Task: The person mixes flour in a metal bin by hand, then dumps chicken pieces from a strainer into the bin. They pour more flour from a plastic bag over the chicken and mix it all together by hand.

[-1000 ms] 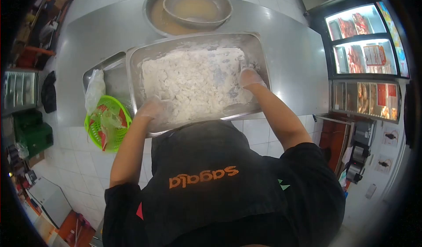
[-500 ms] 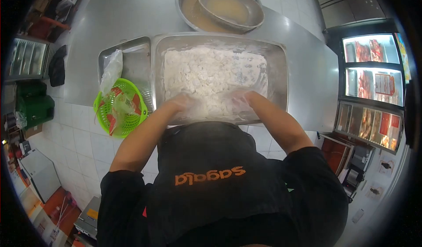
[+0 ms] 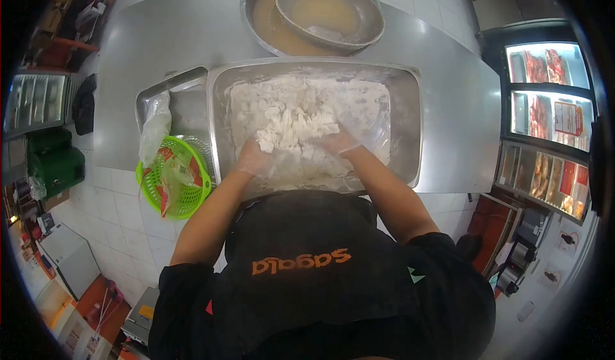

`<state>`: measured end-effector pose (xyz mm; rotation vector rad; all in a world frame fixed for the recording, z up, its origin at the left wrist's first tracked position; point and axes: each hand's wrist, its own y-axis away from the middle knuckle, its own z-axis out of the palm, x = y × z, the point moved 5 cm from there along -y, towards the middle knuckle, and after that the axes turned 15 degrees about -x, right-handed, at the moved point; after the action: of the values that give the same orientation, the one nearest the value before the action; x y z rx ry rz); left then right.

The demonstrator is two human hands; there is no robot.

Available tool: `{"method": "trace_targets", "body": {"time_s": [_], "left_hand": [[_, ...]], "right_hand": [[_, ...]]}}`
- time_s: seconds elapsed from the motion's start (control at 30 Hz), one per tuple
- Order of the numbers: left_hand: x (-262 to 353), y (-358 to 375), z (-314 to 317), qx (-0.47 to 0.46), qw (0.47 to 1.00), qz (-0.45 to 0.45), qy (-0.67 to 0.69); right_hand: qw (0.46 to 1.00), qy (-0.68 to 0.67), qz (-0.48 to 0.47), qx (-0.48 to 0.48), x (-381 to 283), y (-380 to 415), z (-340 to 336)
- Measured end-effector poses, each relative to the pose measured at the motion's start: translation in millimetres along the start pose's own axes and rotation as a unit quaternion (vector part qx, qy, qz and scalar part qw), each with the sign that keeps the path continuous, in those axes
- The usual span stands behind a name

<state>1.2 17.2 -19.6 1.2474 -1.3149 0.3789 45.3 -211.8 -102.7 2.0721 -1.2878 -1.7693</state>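
Floured pieces (image 3: 296, 124) lie heaped in the deep metal tray (image 3: 314, 61), a little toward nine o'clock of its middle. Taking twelve o'clock as straight ahead of our apron (image 3: 301, 225), we find the heap toward two o'clock from our left grip (image 3: 252, 160) and toward ten o'clock from our right grip (image 3: 339, 143). Its longer spread runs roughly from nine to three, much as the tray's long side does, so we flank it at either end. Neither side is clearly nearer, since both seem to touch the heap; the left sits closer to our apron, the right somewhat farther forward.

We wear clear gloves, and our fingers are blurred and partly covered by the white lumps. Both hands look cupped inward against the heap, but we cannot tell whether either is closed on any piece. Loose flour (image 3: 366, 97) coats the tray's floor around the heap, most plainly toward one o'clock.

Beyond the tray, near twelve o'clock on the surface (image 3: 456, 126), we see a large bowl (image 3: 248, 24) of cloudy liquid with a smaller pan (image 3: 370, 32) resting in it. At nine o'clock a shallower tray (image 3: 192, 110) stands just beside ours, and toward eight o'clock is a green basket (image 3: 151, 190) holding plastic wrapping (image 3: 182, 171).
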Motion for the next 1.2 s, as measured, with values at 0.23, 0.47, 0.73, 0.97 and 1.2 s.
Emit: {"method": "trace_targets", "body": {"time_s": [0.23,0.47,0.73,0.97,1.2], "left_hand": [[-17.3,-1.0,-10.5,0.026,0.992,-0.083,0.094],[-30.8,-1.6,-43.8,0.109,0.928,-0.232,0.270],[-35.4,-88.2,-40.5,0.107,0.927,-0.184,0.309],[-41.9,-66.1,-46.5,-0.002,0.954,-0.251,0.166],[-33.6,-14.3,-21.2,-0.118,0.938,-0.282,-0.163]], "right_hand": [[0.989,0.041,0.129,-0.060,-122.1,48.8,-50.2],[0.984,-0.168,-0.045,-0.031,-86.2,32.5,-86.3],[0.964,-0.251,-0.047,0.077,-22.1,-61.0,-67.9],[0.944,-0.265,0.168,-0.102,-73.5,-24.7,-73.7],[0.965,-0.114,0.203,-0.123,-29.5,26.0,-86.4]]}}
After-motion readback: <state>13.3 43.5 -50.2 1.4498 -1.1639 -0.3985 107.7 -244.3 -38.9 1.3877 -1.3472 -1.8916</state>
